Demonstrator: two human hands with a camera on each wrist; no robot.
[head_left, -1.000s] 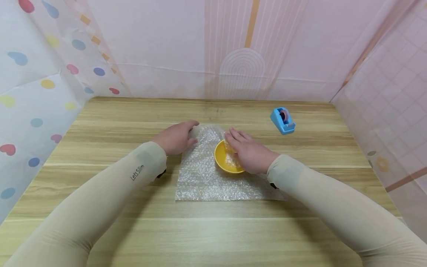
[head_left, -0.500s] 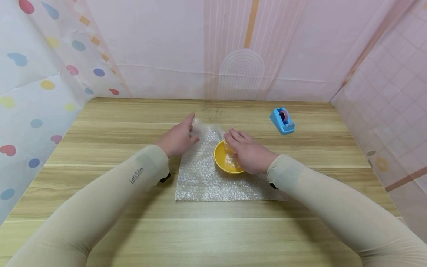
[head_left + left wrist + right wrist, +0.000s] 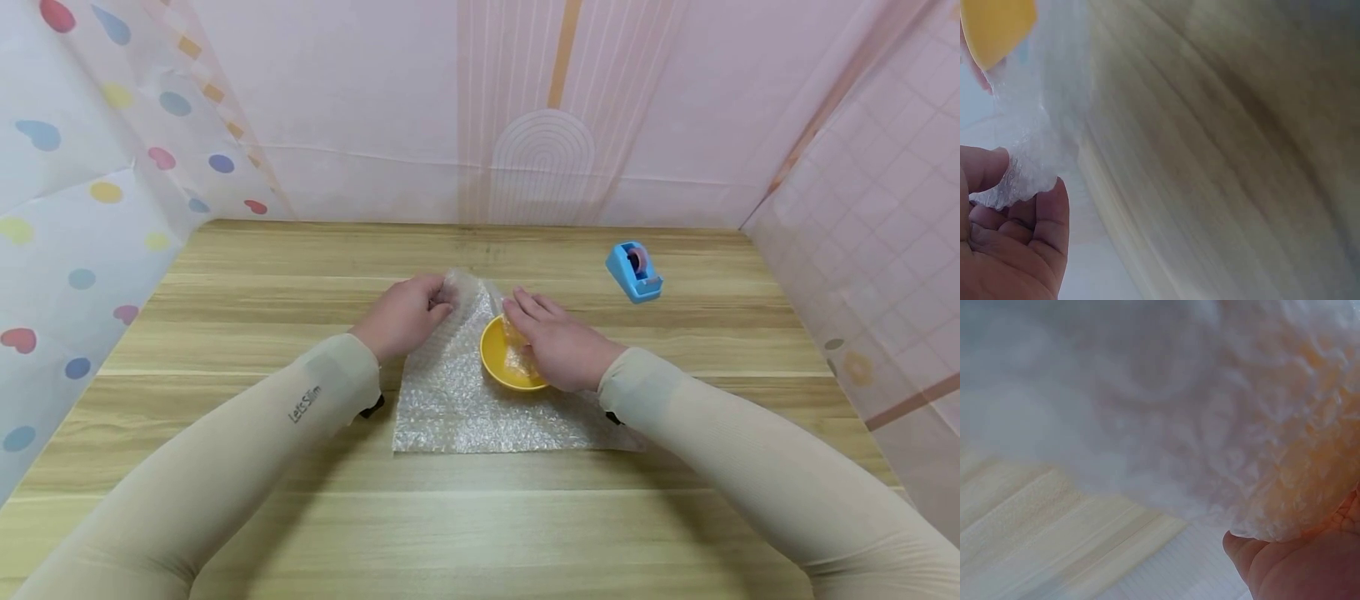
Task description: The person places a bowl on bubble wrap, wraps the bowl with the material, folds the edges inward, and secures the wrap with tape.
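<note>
A person wears long, snug cream sleeves (image 3: 757,450), the left printed with dark "LetsSlim" lettering (image 3: 304,405), a small black piece (image 3: 372,407) showing beneath each cuff (image 3: 347,357).

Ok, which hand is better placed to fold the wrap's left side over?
Left hand, most likely: it pinches the bubble wrap near its left edge, while the right hand rests on a flap over the yellow bowl.

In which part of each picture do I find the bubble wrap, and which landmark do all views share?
Head: the bubble wrap lies at the centre, beneath and partly over the yellow bowl.
Left wrist: on the left side, an edge pinched by the left hand.
Right wrist: across the top and right, partly blurred.
Shared landmark: the wooden tabletop.
</note>
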